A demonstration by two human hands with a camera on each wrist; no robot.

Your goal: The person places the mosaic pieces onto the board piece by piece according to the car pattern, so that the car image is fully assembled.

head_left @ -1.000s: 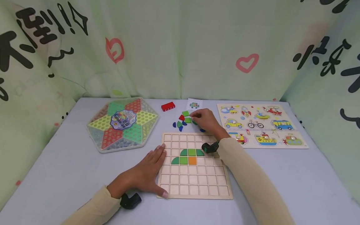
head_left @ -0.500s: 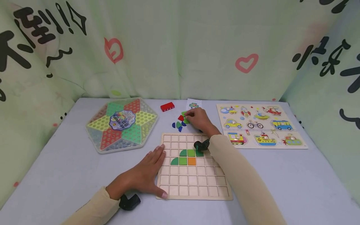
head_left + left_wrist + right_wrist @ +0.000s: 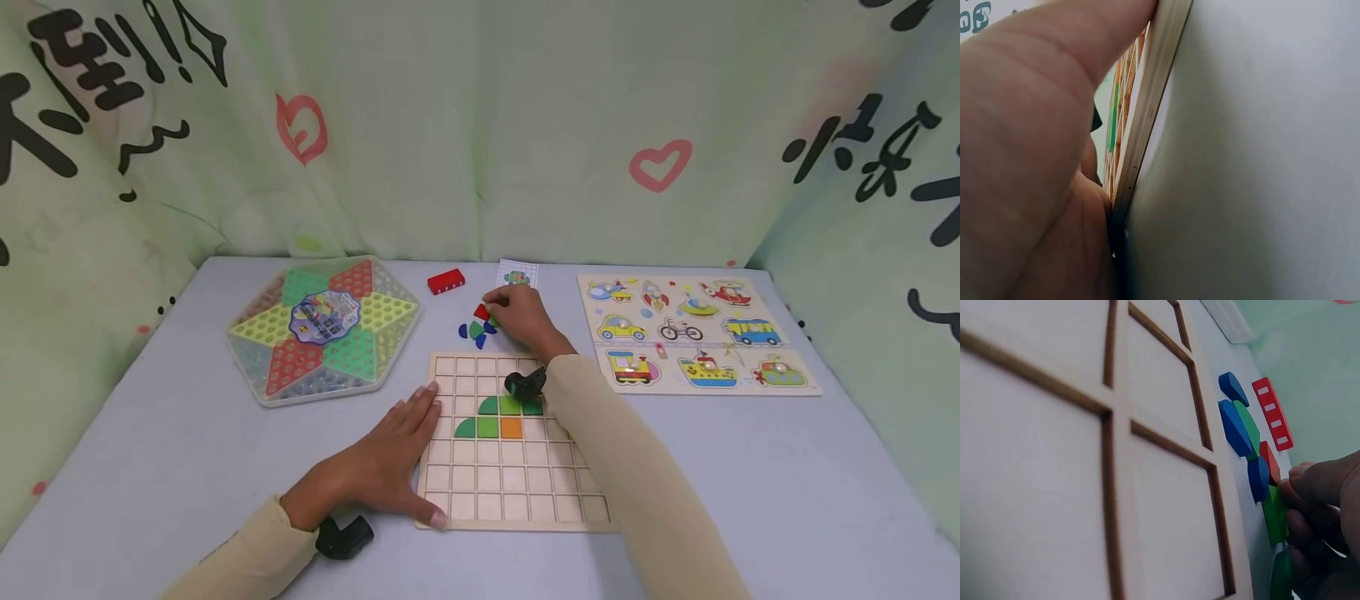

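Observation:
My left hand (image 3: 396,462) lies spread along the left side of a wooden grid board (image 3: 495,502), thumb at its near left corner. Set in the grid are green quarter-rounds (image 3: 466,427), light green squares (image 3: 487,427) and an orange square (image 3: 512,427). Beyond the board, my right hand (image 3: 522,315) reaches into the loose pieces, thumb and forefinger close together. In the right wrist view its fingers (image 3: 1311,478) are beside a red piece (image 3: 1269,461) and touch or nearly touch a light green square (image 3: 1274,515). Whether they pinch a piece is hidden.
Blue pieces (image 3: 462,331) lie near the right hand. Behind stand a red block (image 3: 446,282) and a small pattern card (image 3: 517,272). A hexagonal checkers board (image 3: 324,329) is at left, a vehicle puzzle (image 3: 697,333) at right. A curtain (image 3: 480,125) hangs behind the table.
My right hand has moved left over the loose pieces, and now covers much of the light green squares. The left hand has stayed on the board.

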